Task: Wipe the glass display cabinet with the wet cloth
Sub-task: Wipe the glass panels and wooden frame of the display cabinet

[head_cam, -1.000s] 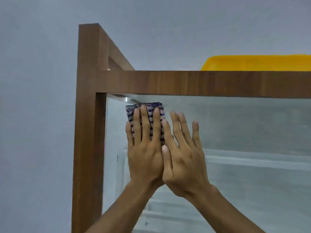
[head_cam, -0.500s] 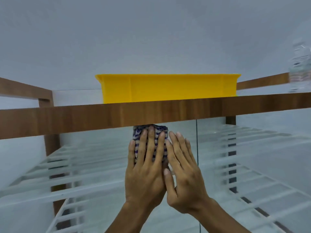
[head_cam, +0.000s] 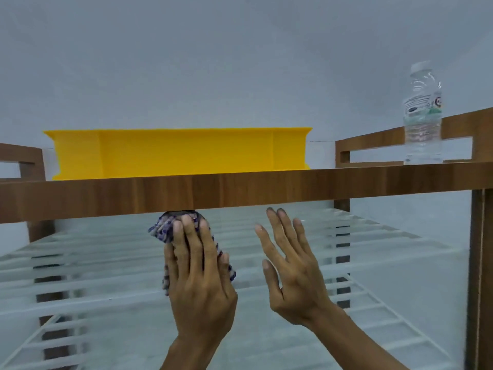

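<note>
The display cabinet has a brown wooden frame and a front glass pane. My left hand presses a blue-and-white checked cloth flat against the glass, just under the top rail, with its fingers laid straight over the cloth. The cloth bunches out to the left of the fingers and below the palm. My right hand is to the right, apart from the left, with fingers spread and straight. It holds nothing, and I cannot tell whether it touches the glass.
A yellow plastic tray sits on the cabinet top, behind the rail. A clear water bottle stands on the top at the right. White slatted shelves show through the glass. The wooden corner post is at the far right.
Both hands and the cloth have travelled right along the glass, from the left corner to under the yellow tray. My right hand has since drawn away from the left, and the cloth is more bunched.
</note>
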`<state>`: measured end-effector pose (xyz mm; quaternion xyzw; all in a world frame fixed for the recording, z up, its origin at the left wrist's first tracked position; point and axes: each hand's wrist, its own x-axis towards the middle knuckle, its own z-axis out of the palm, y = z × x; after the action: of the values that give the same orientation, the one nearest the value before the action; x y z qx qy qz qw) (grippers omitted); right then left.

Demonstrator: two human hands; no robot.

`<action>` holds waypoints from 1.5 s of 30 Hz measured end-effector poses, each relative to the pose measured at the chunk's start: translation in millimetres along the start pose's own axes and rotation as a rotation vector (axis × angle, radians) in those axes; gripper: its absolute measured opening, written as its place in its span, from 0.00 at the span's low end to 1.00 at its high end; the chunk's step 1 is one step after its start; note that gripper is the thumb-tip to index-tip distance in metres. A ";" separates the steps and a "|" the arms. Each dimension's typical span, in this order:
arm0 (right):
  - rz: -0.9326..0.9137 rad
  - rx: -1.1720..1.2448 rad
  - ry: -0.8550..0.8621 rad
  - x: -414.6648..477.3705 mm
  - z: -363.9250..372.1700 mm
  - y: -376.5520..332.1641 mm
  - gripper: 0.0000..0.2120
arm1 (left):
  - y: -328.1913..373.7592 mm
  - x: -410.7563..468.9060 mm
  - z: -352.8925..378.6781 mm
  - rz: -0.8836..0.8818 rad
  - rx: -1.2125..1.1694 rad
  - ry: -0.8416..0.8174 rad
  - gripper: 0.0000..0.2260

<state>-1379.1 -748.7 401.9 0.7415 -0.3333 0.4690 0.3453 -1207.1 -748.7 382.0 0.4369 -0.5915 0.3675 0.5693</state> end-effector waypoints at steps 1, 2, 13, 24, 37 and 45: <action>-0.003 -0.005 -0.005 -1.5 1.6 3.4 0.28 | 1.5 -2.2 -0.4 0.106 0.029 -0.032 0.25; -0.007 -0.011 -0.004 -2.5 2.5 5.7 0.28 | 1.8 -3.1 -0.8 0.213 0.050 -0.066 0.25; 0.083 0.016 0.090 11.2 14.6 -16.4 0.27 | 6.3 11.6 4.6 0.260 0.054 -0.085 0.26; 0.069 -0.032 0.097 6.1 19.3 -9.1 0.27 | -0.5 4.6 2.3 0.127 0.106 -0.053 0.26; -0.022 0.013 0.125 1.0 13.1 7.5 0.24 | 36.6 7.5 19.1 0.097 0.152 -0.048 0.25; -0.021 0.026 0.095 0.3 13.4 8.2 0.24 | 31.8 4.1 18.2 0.007 0.171 -0.012 0.26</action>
<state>-1379.4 -764.2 399.5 0.7262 -0.3028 0.5042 0.3560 -1243.1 -755.0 386.6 0.4838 -0.5630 0.4161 0.5251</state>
